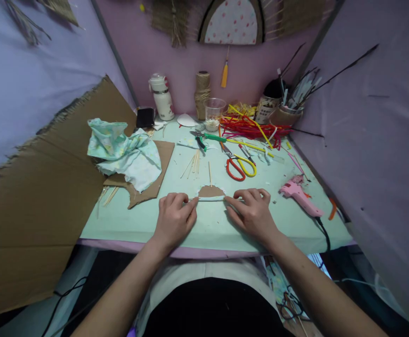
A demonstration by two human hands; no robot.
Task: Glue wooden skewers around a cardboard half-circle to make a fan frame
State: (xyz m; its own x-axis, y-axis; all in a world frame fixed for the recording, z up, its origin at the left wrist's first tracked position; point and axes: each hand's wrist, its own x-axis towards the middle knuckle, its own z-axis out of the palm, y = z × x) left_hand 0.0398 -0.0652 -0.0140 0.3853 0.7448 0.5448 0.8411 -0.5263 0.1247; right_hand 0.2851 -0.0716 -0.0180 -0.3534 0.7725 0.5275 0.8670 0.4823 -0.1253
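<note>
A small cardboard half-circle [211, 191] lies flat on the table near its front edge, pale fabric folded over its rim. Along its straight side runs a light blue fabric strip [211, 199], and a thin wooden stick seems to poke out at both ends. At the left end, my left hand [175, 216] is closed, thumb and fingers pinching the stick beside the half-circle. My right hand [252, 213] pinches the other end in the same way. Another thin stick [210, 174] points upward from the curved top. The fingers partly hide the stick's ends.
Red-and-yellow-handled scissors [238, 166], pliers [200, 139] and loose sticks [194, 164] lie beyond the hands. A pink glue gun [301, 196] with a cable rests right. Crumpled fabric [127, 152] and cardboard [162, 164] are left; a cup [214, 112] stands behind.
</note>
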